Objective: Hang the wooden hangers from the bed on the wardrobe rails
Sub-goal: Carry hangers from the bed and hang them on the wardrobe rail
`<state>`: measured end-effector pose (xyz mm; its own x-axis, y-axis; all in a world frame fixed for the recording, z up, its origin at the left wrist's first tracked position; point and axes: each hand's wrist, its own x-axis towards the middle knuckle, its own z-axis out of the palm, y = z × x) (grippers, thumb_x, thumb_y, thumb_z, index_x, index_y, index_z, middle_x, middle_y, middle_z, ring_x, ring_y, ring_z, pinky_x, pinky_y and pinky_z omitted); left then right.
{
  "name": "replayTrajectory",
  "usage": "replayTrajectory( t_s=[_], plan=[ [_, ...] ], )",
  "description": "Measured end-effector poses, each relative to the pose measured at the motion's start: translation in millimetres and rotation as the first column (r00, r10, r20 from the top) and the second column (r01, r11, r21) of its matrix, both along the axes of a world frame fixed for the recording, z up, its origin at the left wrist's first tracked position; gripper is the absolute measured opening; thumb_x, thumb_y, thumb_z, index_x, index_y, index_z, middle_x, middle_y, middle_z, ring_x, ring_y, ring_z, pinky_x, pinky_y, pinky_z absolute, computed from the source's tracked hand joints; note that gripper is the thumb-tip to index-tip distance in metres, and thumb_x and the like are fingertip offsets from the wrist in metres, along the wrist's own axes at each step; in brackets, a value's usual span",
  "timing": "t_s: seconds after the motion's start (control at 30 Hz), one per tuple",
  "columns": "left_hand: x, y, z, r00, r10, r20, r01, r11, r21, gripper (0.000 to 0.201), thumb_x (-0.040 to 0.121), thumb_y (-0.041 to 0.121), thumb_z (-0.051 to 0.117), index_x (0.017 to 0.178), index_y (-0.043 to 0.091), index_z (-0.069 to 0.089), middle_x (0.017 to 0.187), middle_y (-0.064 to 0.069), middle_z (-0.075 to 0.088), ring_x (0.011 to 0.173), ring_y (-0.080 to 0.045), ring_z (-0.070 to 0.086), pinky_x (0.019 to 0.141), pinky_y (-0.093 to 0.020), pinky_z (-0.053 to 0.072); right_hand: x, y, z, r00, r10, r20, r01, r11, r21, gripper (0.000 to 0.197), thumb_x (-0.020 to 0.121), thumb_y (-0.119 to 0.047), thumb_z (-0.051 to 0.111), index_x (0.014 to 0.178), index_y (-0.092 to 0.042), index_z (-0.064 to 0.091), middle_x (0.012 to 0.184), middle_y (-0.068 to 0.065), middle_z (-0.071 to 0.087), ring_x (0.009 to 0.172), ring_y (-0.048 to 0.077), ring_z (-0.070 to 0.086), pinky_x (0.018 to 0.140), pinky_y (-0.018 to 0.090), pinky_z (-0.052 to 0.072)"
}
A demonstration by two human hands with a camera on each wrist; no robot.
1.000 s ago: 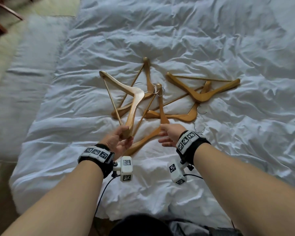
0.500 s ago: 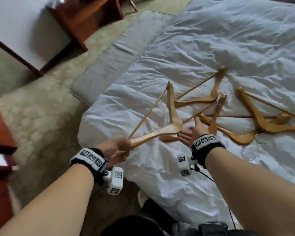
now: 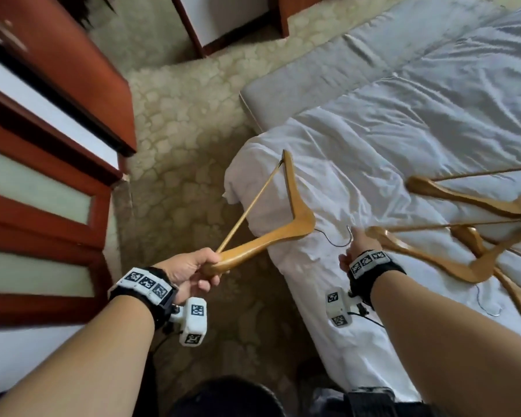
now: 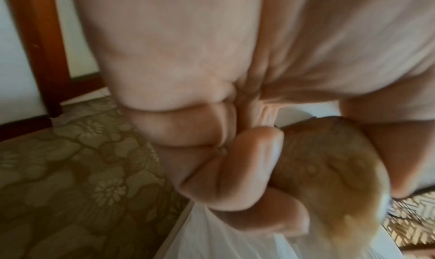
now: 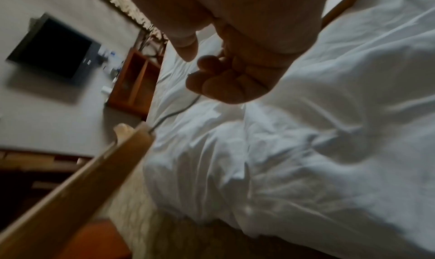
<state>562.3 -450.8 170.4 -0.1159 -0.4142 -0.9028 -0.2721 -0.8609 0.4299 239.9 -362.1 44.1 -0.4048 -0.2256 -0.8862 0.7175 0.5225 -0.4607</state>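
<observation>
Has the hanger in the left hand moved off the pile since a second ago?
Yes. The held hanger, gripped by the left hand, has swung left away from the hanger pile, and now partly overhangs the duvet corner.

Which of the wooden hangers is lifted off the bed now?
The hanger gripped at one arm's end by the left hand; it is raised at the bed's corner, while the other hangers lie on the white duvet.

l hand (image 3: 190, 267) fisted, r hand (image 3: 358, 246) fingers curled

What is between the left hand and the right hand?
In the head view, the lifted hanger with its metal hook spans from left hand towards right hand.
</observation>
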Motion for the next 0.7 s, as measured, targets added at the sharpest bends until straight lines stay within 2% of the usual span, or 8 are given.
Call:
replayTrajectory(
  t_s=[0.07,0.17,0.37,0.43,0.53,0.57,0.63,0.7],
  plan=[
    [32,11,3,0.998,0.056,-0.007,-0.056,0.998,0.005,0.043,0.073,0.017,0.068,0.108,-0.006,0.06,0.086,-0.018,0.066,0.056,-0.018,0.056,0.033,-0.016,0.033,25,-9,-3,0.993,0.118,0.022,-0.117,0.992,-0.038,0.04,0.086,-0.052,0.056,0.082,-0.013,0.048,0.055,0.004,0.038,0.034,0.018,0.041,0.05,0.026,0.043],
    [78,36,3,0.987,0.157,-0.016,-0.157,0.988,-0.01,0.047,0.071,0.016,0.069,0.111,-0.006,0.059,0.089,-0.018,0.064,0.058,-0.019,0.056,0.035,-0.016,0.035,67,-23,4,0.957,0.288,0.021,-0.284,0.953,-0.109,0.044,0.095,-0.053,0.045,0.078,-0.013,0.052,0.055,0.002,0.045,0.048,0.022,0.05,0.058,0.03,0.049],
    [159,104,-1,0.935,0.35,-0.06,-0.352,0.936,-0.032,0.046,0.072,0.009,0.068,0.115,-0.005,0.058,0.09,-0.02,0.063,0.067,-0.023,0.058,0.042,-0.018,0.043,138,-31,40,0.898,0.437,-0.045,-0.437,0.875,-0.208,0.048,0.099,-0.052,0.04,0.068,-0.016,0.046,0.048,0.001,0.045,0.046,0.021,0.05,0.055,0.027,0.045],
    [190,130,-4,0.915,0.394,-0.087,-0.399,0.916,-0.046,0.05,0.071,0.006,0.071,0.117,-0.006,0.058,0.089,-0.022,0.064,0.071,-0.025,0.061,0.047,-0.022,0.051,163,-28,62,0.886,0.459,-0.071,-0.462,0.854,-0.24,0.048,0.1,-0.048,0.04,0.065,-0.015,0.045,0.044,0.001,0.043,0.048,0.021,0.046,0.055,0.027,0.042],
    [233,174,-3,0.899,0.406,-0.163,-0.42,0.906,-0.055,0.063,0.059,0.006,0.087,0.115,-0.006,0.062,0.094,-0.023,0.066,0.081,-0.029,0.065,0.062,-0.03,0.058,207,-19,105,0.834,0.524,-0.171,-0.552,0.792,-0.262,0.044,0.097,-0.044,0.045,0.062,-0.017,0.046,0.045,0.001,0.042,0.043,0.02,0.046,0.053,0.026,0.043],
    [246,189,-2,0.896,0.408,-0.177,-0.425,0.903,-0.065,0.062,0.062,0.005,0.087,0.117,-0.007,0.062,0.098,-0.024,0.065,0.085,-0.03,0.066,0.067,-0.032,0.059,223,-15,120,0.801,0.559,-0.215,-0.599,0.754,-0.269,0.042,0.096,-0.042,0.045,0.062,-0.018,0.047,0.048,0.002,0.043,0.041,0.02,0.046,0.053,0.026,0.044],
    [268,220,3,0.891,0.419,-0.177,-0.44,0.892,-0.105,0.043,0.084,-0.001,0.068,0.126,-0.004,0.058,0.107,-0.026,0.063,0.092,-0.033,0.065,0.075,-0.037,0.058,262,-8,154,0.714,0.62,-0.325,-0.699,0.66,-0.276,0.038,0.095,-0.038,0.045,0.064,-0.017,0.05,0.051,0.004,0.046,0.04,0.02,0.047,0.053,0.03,0.044],
    [290,247,5,0.897,0.425,-0.121,-0.439,0.887,-0.141,0.033,0.096,-0.002,0.054,0.129,0.004,0.057,0.115,-0.027,0.063,0.097,-0.038,0.064,0.077,-0.04,0.057,311,-1,185,0.598,0.669,-0.441,-0.799,0.535,-0.274,0.038,0.094,-0.04,0.046,0.066,-0.014,0.051,0.051,0.005,0.049,0.044,0.022,0.049,0.053,0.032,0.044]
  ],
)
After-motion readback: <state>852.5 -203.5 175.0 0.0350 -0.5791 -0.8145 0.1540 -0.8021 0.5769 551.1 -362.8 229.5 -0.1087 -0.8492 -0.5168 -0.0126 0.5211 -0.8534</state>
